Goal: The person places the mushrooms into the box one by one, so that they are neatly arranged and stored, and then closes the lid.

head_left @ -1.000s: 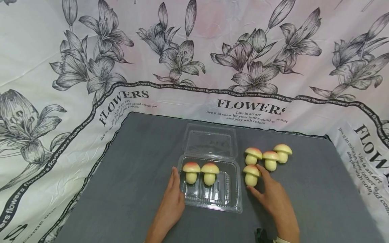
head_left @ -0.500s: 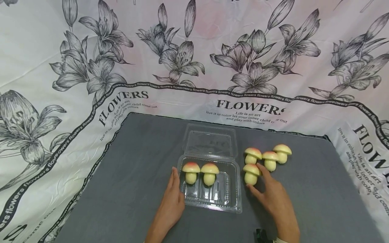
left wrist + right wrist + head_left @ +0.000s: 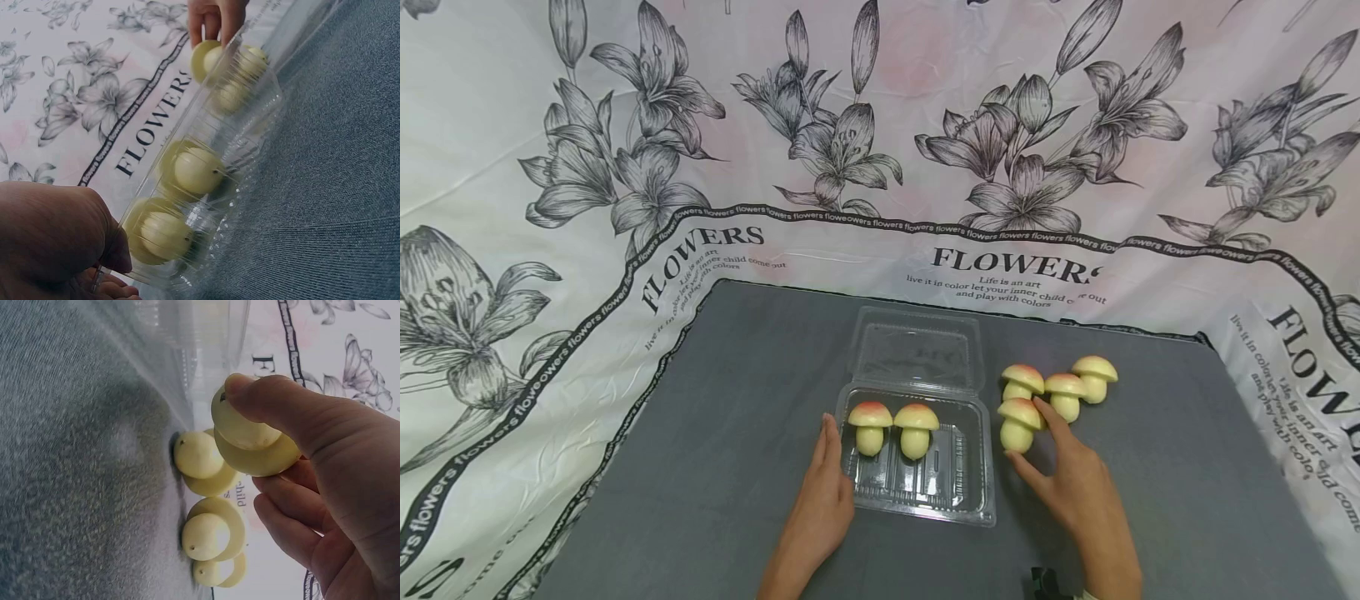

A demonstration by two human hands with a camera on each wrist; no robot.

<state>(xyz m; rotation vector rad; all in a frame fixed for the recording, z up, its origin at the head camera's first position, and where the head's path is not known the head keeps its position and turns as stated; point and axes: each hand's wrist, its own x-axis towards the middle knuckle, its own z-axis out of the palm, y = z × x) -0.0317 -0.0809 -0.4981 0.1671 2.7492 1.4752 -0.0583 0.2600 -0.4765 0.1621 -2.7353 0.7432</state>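
A: What's furthest left?
B: The white floral-print cloth, then the dark grey table, then the person's left hand. Its fingers lie along the left side of a clear, ribbed plastic box, and its thumb closes on the near corner, so it has a light grip there.
A: And in the box?
B: Two mushroom shapes lying side by side, stems towards the person: a left pale-yellow mushroom with a red-tinged cap and a matching right one. They take up the left and middle; the right side is bare plastic.
A: The lid?
B: The clear rectangular lid is folded back, away from the person.
A: Right of that?
B: A smooth yellow mushroom with a reddish cap, outside the box, pinched between thumb and forefinger of the right hand. Its other fingers curl loosely. The mushroom looks clear of the table.
A: Anything beyond?
B: Three more yellow mushrooms, bunched just behind; I can't tell whether they all touch.
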